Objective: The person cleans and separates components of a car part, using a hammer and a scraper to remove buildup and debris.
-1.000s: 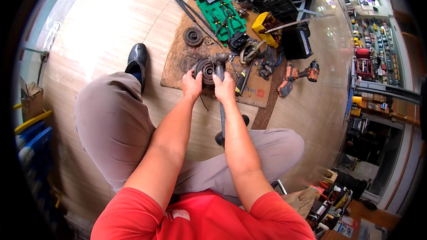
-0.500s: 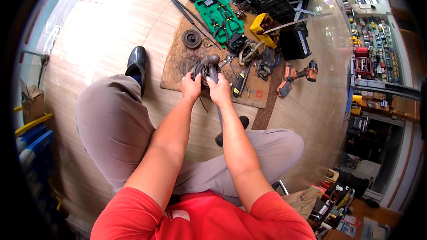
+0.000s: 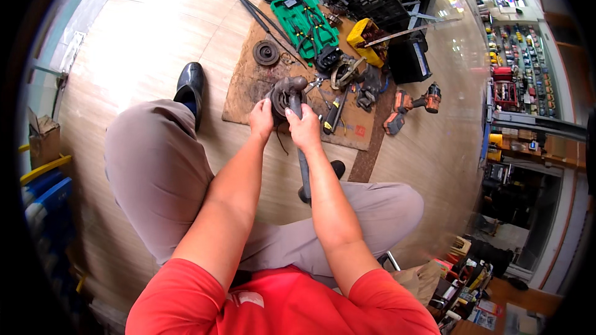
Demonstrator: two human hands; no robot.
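Observation:
A dark, greasy round metal part with ringed grooves point(image 3: 280, 100) is held up over the cardboard between my hands. My left hand point(image 3: 261, 119) is closed on its left edge, thumb on top. In my right hand point(image 3: 303, 128) is a hammer point(image 3: 305, 174); its rounded dark head lies across the far right side of the round part, and its handle runs back toward my leg. The right thumb presses near the part's lower right edge. How the right fingers wrap underneath is hidden. A similar round metal piece point(image 3: 266, 53) lies flat on the cardboard beyond my left hand.
Cardboard point(image 3: 242, 99) covers the floor under the work. On or beside it are a green tool case point(image 3: 304, 25), a yellow container point(image 3: 367, 40), a black-and-yellow handled tool point(image 3: 335, 113) and an orange power tool point(image 3: 403, 102). Black crates point(image 3: 366, 0) stand beyond; my shoe point(image 3: 190, 84) is at left.
The round part has tilted so that more of its grooved face shows. My left hand has shifted slightly left, and the hammer remains in my right hand.

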